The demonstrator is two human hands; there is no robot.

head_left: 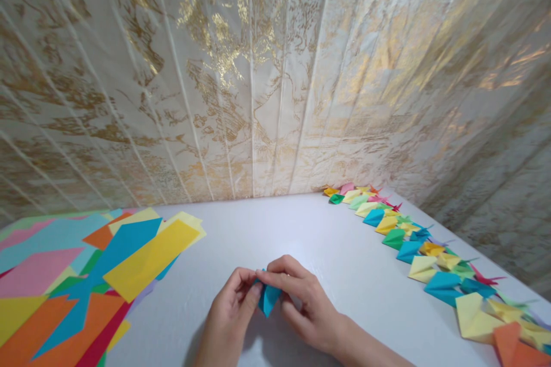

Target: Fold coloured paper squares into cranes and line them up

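Observation:
A small piece of folded blue paper [269, 300] is held between my two hands, low in the middle of the view above the white table. My left hand [236, 311] pinches its left edge between thumb and fingers. From the other side, my right hand [301, 298] grips it, with fingertips laid across its top edge. The lower tip of the paper points down toward me. Fingers cover its upper part, so its full folded shape is hidden.
Loose sheets of coloured paper, a yellow sheet [152, 258] among them, spread over the left of the white table [258, 223]. Folded paper cranes [443, 287] line the right edge in rows. A gold-patterned covering [241, 80] rises behind the table.

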